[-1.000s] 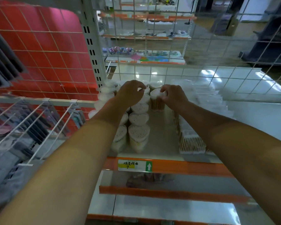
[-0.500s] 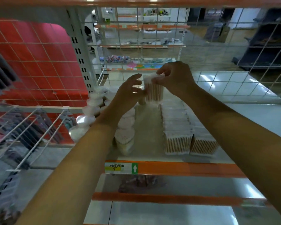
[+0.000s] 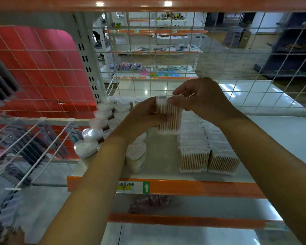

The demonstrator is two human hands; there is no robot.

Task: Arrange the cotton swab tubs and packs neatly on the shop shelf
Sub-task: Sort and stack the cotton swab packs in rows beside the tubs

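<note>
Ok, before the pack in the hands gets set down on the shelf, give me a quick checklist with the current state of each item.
1. Pack held firmly: ok. The left hand and the right hand both grip the cotton swab pack.
2. Pack lifted off the shelf: ok.
3. Free spot to put it down: ok. Bare shelf shows between the heart-shaped tubs and the rows of packs.
4. Rows of packs aligned: ok, the fronts sit level.
5. Round tubs in order: cannot tell, the left arm hides part of them.
6. Pack lid closed: cannot tell, fingers cover its top.
</note>
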